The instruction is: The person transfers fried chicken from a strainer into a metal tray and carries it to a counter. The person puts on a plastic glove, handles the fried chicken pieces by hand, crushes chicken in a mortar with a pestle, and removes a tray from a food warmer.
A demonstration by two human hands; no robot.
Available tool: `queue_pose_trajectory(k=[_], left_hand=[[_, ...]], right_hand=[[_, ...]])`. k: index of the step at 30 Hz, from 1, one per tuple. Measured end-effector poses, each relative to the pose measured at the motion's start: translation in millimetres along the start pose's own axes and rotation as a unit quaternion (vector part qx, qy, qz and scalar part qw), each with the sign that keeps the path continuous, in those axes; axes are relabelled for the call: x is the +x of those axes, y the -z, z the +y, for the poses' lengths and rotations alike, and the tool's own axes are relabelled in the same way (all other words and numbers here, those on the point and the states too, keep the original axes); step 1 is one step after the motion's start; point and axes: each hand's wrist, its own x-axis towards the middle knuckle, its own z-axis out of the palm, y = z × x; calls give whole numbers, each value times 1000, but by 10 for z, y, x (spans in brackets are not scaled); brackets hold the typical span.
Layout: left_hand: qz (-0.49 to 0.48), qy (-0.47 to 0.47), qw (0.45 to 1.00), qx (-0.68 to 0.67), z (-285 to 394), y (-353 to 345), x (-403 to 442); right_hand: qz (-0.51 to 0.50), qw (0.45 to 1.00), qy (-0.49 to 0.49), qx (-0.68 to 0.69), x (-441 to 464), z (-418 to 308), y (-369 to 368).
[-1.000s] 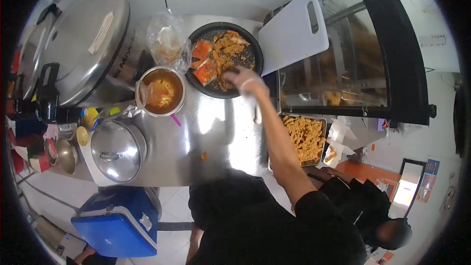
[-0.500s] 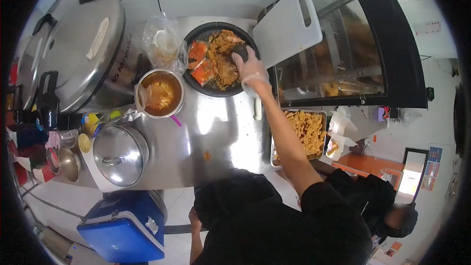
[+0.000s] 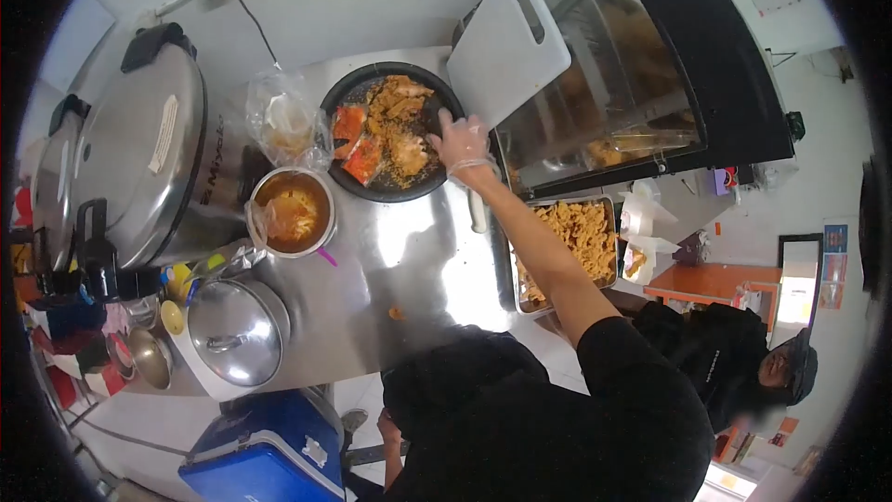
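My right hand (image 3: 463,144), in a clear plastic glove, is at the right side of a wide black mortar (image 3: 339,177). Its fingers curl around a dark pestle (image 3: 438,127), which is hard to separate from the black stone behind it. Crumbly fried chicken (image 3: 398,102) lies broken up in the mortar, with another piece (image 3: 409,153) just left of my fingers. Beside it on the left are red-orange sachets (image 3: 362,158). Low at my side hangs my left hand (image 3: 390,432), mostly covered by my dark clothing; its fingers do not show clearly.
Left of the mortar stand a plastic bag (image 3: 288,121), a pot of orange-brown sauce (image 3: 295,214) and a lidded pot (image 3: 232,330). To the right are a white cutting board (image 3: 506,46), a glass display case (image 3: 613,84), a tray of fried pieces (image 3: 576,232) and another person (image 3: 701,363).
My right hand has shifted down toward the mortar's right rim, uncovering more chicken. The dark pestle, plain earlier, now barely shows. The camera view has also shifted, and the other person's head is raised.
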Motion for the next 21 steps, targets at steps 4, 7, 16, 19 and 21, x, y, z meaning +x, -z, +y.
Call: queue_pose_trajectory(k=[4,7,16,19,21], left_hand=[[-41,-24,998,41,-130,29,204],[-60,-34,995,66,-53,109,424],[-138,-78,974,163,516,426,1256],[-149,-91,968,180,676,404,1381],[-155,-95,964,196,748,392,1394]], right_hand=[[-9,993,87,86,-106,-322,90],[-122,970,161,136,-141,-627,164],[-150,976,16,159,-9,-625,-357],[-129,908,-119,380,-3,-587,-130],[-186,615,-242,727,-31,-523,-295]])
